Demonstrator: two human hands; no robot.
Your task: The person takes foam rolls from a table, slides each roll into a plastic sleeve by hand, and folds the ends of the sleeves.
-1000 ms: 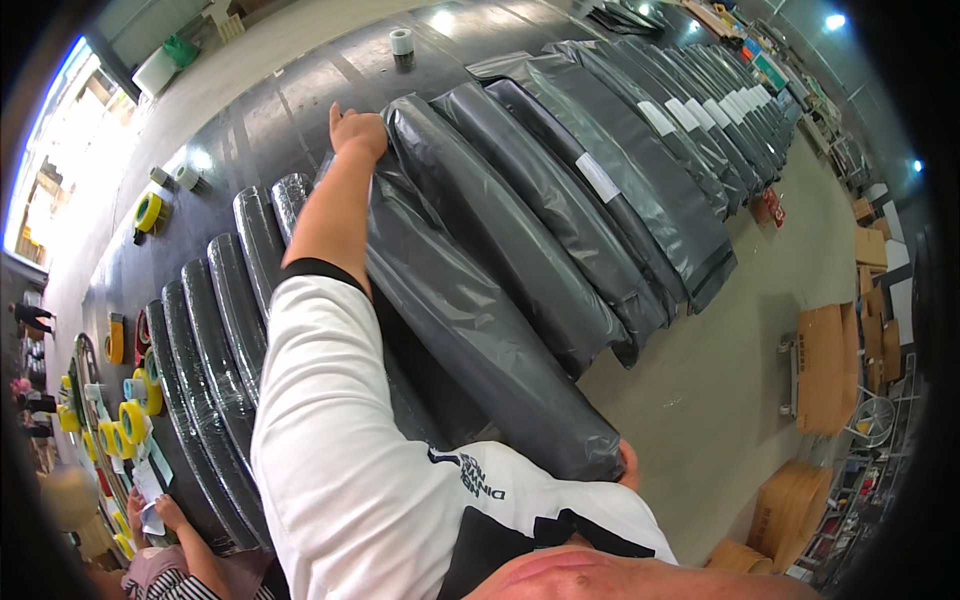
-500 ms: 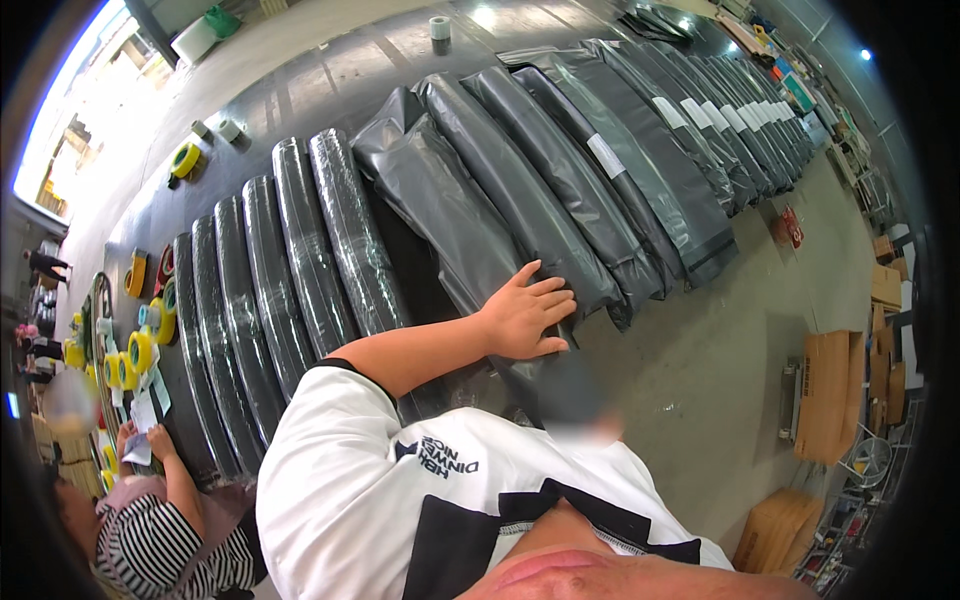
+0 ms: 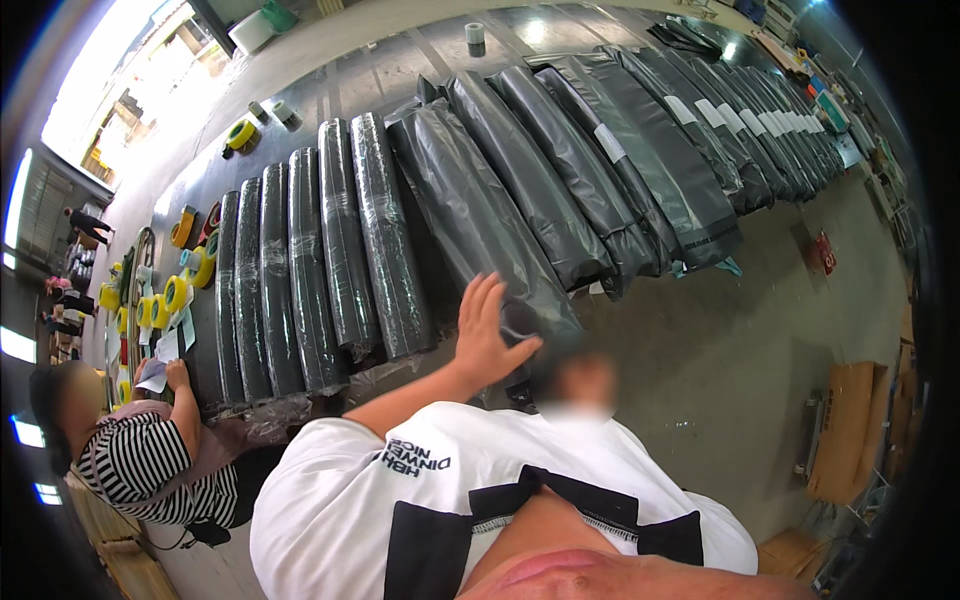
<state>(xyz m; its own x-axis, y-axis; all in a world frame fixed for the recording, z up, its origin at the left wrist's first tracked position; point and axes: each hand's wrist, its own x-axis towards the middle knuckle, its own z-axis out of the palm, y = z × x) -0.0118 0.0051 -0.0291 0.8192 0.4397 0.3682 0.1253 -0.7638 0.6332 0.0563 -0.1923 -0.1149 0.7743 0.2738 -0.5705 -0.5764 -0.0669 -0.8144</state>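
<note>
My left hand (image 3: pixel 488 335) is at the near end of a dark grey plastic bag (image 3: pixel 465 190) on the table. Its fingers are stretched out along the bag's left side, with the thumb apart below. Beside the fingers shows a dark round roll end (image 3: pixel 518 319) at the bag's mouth. Close to that same end is my right hand (image 3: pixel 588 380), smeared by a blur that hides its fingers. Left of the bag lie several dark rolls wrapped in clear film (image 3: pixel 385 230). To its right, more grey bagged rolls (image 3: pixel 530 190) lie side by side, some with white labels.
At the left, a co-worker in a striped top (image 3: pixel 140 460) holds papers (image 3: pixel 152 376) by the table edge. Yellow tape rolls (image 3: pixel 176 294) lie nearby. A white roll (image 3: pixel 474 33) stands at the table's far side. Cardboard (image 3: pixel 845 430) leans at the right.
My left hand has slid from the bag's top surface to the left side of its near end. The bag lies straighter, and the roll end shows. My view has shifted left.
</note>
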